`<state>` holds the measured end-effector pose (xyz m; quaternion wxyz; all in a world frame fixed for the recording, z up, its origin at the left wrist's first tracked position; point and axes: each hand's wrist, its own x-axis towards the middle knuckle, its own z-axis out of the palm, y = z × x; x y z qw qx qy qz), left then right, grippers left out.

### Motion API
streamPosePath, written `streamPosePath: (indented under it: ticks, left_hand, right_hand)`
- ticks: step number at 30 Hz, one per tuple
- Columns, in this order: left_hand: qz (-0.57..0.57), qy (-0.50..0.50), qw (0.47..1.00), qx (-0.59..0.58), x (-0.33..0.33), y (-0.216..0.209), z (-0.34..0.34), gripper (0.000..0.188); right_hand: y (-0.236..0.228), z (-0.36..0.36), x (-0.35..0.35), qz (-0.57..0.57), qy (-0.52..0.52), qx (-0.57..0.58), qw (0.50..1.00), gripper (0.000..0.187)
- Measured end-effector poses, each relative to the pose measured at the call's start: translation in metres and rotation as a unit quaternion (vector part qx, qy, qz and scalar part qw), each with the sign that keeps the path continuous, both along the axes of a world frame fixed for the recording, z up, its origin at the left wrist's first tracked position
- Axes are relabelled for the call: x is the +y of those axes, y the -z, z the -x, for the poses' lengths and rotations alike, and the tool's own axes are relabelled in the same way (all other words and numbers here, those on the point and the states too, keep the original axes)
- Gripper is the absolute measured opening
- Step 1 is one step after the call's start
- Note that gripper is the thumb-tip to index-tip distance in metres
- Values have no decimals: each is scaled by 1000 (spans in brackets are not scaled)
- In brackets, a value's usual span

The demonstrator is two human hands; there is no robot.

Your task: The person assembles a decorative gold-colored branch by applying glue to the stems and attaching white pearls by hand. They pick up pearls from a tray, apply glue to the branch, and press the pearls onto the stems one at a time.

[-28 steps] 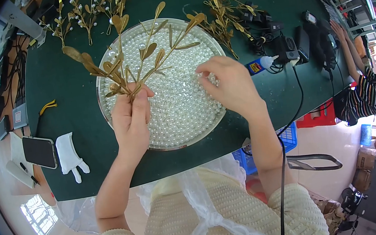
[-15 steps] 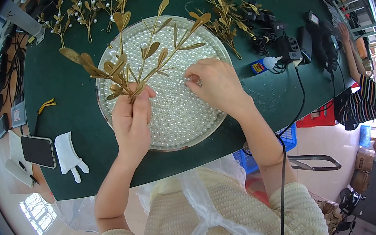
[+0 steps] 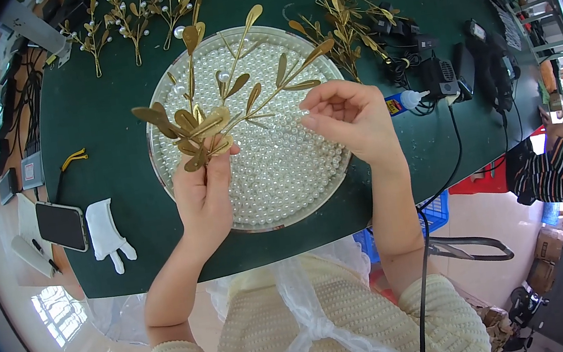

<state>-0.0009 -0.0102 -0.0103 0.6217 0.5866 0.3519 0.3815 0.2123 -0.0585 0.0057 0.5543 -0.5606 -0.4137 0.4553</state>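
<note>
Right hand (image 3: pixel 359 125) has shifted rightward over pearls (image 3: pixel 273 170); gold sprig (image 3: pixel 238 84) has turned.

Beads (image 3: pixel 274 177) are filling a tray (image 3: pixel 269 228) on the tabletop (image 3: pixel 102 129), and the left hand (image 3: pixel 202 198) is holding a branch (image 3: pixel 214 120) above it. A glove (image 3: pixel 103 230) and a phone (image 3: pixel 62 226) are lying left of the tray, a bottle (image 3: pixel 396 104) right, sprigs (image 3: pixel 133 24) behind.

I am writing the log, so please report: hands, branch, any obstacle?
Left hand holding gold branch. Right hand over pearl tray, grip unclear. Branch overhangs tray; nothing blocking right hand.
</note>
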Motion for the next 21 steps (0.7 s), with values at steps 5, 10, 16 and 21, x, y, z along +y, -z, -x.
streamPosePath:
  ticks: [5, 10, 16, 21]
  left_hand:
    - [-45, -18, 998, 35, -4, -3, -5, 16]
    - [-132, -47, 989, 54, -6, 9, -3, 15]
    - [-144, -14, 988, 59, -3, 7, 0, 15]
    - [-100, -29, 993, 61, -8, -2, 0, 14]
  right_hand:
    - [-6, 8, -3, -67, -1, 139, 988, 19]
    - [-7, 14, -3, -59, -24, 239, 969, 18]
    - [-3, 20, 1, -32, -12, 268, 963, 20]
    - [-1, 22, -3, -47, -19, 272, 961, 21]
